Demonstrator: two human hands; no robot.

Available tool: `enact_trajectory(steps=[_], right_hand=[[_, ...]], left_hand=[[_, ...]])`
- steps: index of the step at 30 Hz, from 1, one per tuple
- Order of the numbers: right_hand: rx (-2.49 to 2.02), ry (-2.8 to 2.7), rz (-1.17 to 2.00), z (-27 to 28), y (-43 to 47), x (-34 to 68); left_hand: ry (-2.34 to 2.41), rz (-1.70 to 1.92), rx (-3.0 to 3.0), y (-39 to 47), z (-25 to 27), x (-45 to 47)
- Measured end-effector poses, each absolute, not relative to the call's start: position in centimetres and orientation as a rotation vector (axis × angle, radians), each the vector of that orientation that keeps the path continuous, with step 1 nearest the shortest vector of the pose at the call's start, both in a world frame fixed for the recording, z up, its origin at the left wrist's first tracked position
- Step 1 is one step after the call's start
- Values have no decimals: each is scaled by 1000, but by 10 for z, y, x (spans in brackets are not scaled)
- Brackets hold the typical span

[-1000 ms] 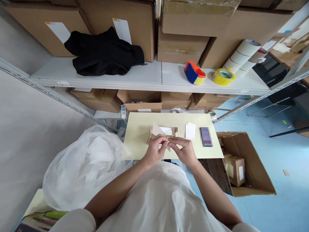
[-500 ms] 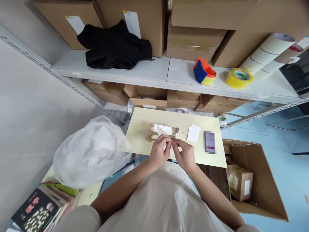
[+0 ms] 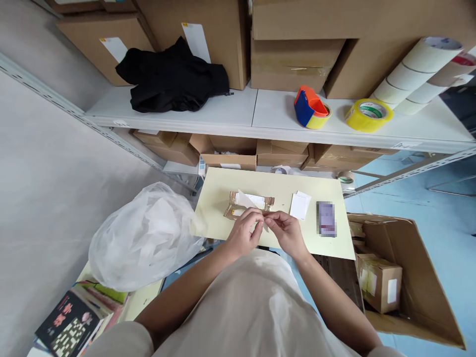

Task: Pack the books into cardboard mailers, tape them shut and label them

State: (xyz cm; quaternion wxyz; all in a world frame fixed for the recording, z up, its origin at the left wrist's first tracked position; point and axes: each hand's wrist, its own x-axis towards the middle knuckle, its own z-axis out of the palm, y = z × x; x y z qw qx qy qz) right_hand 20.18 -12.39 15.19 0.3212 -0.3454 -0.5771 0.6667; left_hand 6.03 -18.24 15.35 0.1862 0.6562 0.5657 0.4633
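Observation:
My left hand (image 3: 245, 231) and my right hand (image 3: 287, 234) meet over the near part of a pale yellow board (image 3: 219, 181), fingertips pinched together. Between them is a thin white paper piece (image 3: 243, 199), perhaps a label; one corner sticks up past my left fingers and a small tip shows below the fingertips. Just beyond lies a small brown parcel (image 3: 232, 197) wrapped in shiny tape, with white labels. My left hand partly hides it, so I cannot tell whether it is one parcel or two. Right of my hands lie white cards (image 3: 298, 206) and a blurred purple item (image 3: 327, 219).
A bulging clear plastic bag (image 3: 137, 238) stands at left, above books (image 3: 67, 322). An open carton (image 3: 420, 277) holding a smaller box (image 3: 381, 282) is at right. The shelf (image 3: 245, 111) ahead bears a black garment (image 3: 174, 77), a tape dispenser (image 3: 310, 109) and tape rolls (image 3: 368, 115).
The white paper between my fingers has turned, its upper corner now higher and further left, with a tip showing below. My right hand has shifted slightly. The view has moved a little.

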Motion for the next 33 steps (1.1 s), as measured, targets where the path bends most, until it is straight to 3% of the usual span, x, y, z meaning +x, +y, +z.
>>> enact_trajectory(steps=[12,21,33], right_hand=[[-1033,-1356,1730,142,-115,197],[-1235,-1192,1743,124,-102,207],[-1417,-895,1387,94,-86,244]], left_hand=[[1516,1148,1379,-174,150,33],[1746,1042,1236,-150,140,-30],[2071,1172,1107,-53,101,-125]])
